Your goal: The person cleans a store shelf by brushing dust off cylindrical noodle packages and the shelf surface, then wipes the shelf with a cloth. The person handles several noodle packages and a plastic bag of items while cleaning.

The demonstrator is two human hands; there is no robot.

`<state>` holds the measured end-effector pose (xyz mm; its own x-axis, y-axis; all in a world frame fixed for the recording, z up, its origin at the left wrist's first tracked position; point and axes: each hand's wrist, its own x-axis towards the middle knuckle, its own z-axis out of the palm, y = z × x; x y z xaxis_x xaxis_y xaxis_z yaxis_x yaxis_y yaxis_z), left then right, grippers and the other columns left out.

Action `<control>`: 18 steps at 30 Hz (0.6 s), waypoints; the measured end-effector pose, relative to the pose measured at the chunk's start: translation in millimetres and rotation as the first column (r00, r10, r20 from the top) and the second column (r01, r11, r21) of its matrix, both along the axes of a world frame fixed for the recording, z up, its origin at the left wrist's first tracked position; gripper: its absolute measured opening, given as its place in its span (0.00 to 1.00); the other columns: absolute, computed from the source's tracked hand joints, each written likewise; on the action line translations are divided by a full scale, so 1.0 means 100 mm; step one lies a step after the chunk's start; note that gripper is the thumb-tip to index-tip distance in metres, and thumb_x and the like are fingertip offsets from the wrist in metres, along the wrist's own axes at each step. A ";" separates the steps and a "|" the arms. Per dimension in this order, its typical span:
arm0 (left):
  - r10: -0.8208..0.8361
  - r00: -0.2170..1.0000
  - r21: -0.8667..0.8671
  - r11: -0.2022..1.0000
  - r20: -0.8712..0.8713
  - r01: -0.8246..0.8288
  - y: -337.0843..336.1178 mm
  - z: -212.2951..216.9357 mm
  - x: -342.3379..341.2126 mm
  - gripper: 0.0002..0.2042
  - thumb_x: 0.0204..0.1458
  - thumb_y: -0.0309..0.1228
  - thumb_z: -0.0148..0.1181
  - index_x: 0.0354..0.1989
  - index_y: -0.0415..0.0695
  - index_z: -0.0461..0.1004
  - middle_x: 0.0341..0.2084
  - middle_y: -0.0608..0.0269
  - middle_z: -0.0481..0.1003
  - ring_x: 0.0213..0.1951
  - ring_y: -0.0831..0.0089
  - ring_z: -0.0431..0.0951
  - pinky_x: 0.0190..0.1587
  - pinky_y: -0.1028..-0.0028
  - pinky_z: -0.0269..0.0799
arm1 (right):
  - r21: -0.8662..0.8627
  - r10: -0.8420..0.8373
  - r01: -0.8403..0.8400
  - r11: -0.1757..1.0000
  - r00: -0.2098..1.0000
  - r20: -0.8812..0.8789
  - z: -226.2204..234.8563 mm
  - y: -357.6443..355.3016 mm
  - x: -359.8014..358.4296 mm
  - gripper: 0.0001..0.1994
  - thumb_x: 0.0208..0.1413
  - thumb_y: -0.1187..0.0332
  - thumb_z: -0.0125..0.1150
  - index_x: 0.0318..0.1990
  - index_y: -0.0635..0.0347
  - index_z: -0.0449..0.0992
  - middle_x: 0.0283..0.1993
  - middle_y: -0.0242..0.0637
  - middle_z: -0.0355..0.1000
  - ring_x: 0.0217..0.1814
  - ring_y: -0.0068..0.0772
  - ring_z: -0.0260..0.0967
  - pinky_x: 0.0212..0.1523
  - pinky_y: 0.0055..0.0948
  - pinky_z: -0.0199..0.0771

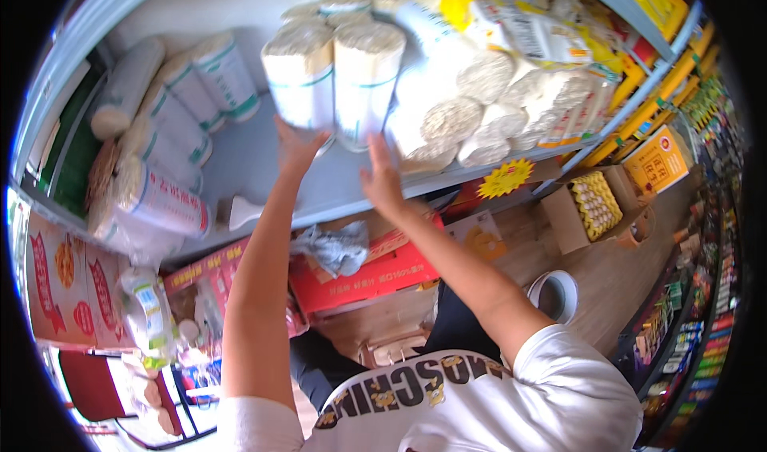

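Two upright white plastic-wrapped cylinders with teal bands and pale, coarse tops, the left cylinder (298,81) and the right cylinder (367,81), stand side by side before you at the front of a clustered row on a blue-grey metal shelf (319,182). With your hands low at their bases, the tall packs could tip if pushed unevenly, or knock the heaped white rolls with round, rough ends (451,120) close by on the right, perhaps sending one over the shelf's front edge. Your left hand (297,147) is open, thumb and fingers spread wide at the left cylinder's foot; your right hand (384,182) is loosely open, its fingertips at the right cylinder's lower edge. Whether either bears weight, you cannot tell. Farther left lean more white cylindrical packs (180,124); below hangs a crumpled grey-blue cloth (339,248).
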<state>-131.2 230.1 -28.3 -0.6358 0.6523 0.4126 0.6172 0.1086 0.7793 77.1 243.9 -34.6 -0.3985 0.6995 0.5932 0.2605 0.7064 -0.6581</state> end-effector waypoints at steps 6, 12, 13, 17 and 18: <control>0.055 0.982 -0.087 0.994 -0.180 -0.071 -0.63 0.34 0.15 0.47 0.45 0.41 0.69 0.67 0.34 0.45 0.61 0.38 0.59 0.60 0.44 0.62 0.60 0.59 0.61 | 0.023 0.133 -0.133 0.991 0.991 0.021 0.07 -0.36 0.03 0.30 0.46 0.82 0.58 0.60 0.63 0.61 0.62 0.56 0.59 0.60 0.60 0.61 0.55 0.42 0.69; 0.082 0.893 -0.119 0.982 -0.442 -0.149 -1.51 0.24 -0.11 0.39 0.45 0.37 0.68 0.64 0.38 0.56 0.57 0.45 0.65 0.57 0.46 0.64 0.60 0.56 0.59 | 0.016 0.187 -0.187 0.982 0.982 0.003 0.18 -0.54 0.05 0.24 0.47 0.81 0.57 0.55 0.63 0.67 0.59 0.50 0.65 0.59 0.55 0.64 0.56 0.40 0.69; 0.091 0.892 -0.131 0.978 -0.442 -0.165 -1.65 0.23 -0.13 0.38 0.45 0.36 0.68 0.64 0.38 0.56 0.56 0.45 0.66 0.57 0.46 0.64 0.61 0.56 0.59 | 0.008 0.190 -0.190 0.982 0.982 -0.009 0.23 -0.56 0.05 0.23 0.48 0.81 0.56 0.55 0.63 0.67 0.59 0.50 0.65 0.59 0.54 0.64 0.56 0.40 0.70; 0.078 0.875 -0.147 0.975 -0.478 -0.167 -2.09 0.18 -0.23 0.37 0.43 0.35 0.68 0.62 0.38 0.58 0.56 0.46 0.66 0.57 0.46 0.64 0.63 0.54 0.56 | 0.053 0.172 -0.169 0.984 0.984 -0.049 0.37 -0.49 0.12 0.22 0.48 0.81 0.56 0.54 0.64 0.69 0.57 0.50 0.67 0.57 0.53 0.66 0.56 0.40 0.70; 0.068 0.866 -0.142 0.977 -0.496 -0.158 -2.17 0.14 -0.25 0.37 0.43 0.35 0.68 0.62 0.39 0.58 0.55 0.46 0.66 0.57 0.47 0.64 0.63 0.54 0.55 | 0.046 0.163 -0.163 0.986 0.987 -0.007 0.39 -0.46 0.14 0.22 0.51 0.78 0.56 0.56 0.62 0.68 0.60 0.46 0.66 0.61 0.48 0.65 0.59 0.36 0.67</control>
<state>-156.5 13.0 -14.4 -0.4573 0.6772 0.5765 0.8874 0.3047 0.3460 91.3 197.7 4.8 -0.4985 0.5981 0.6275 0.1327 0.7680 -0.6266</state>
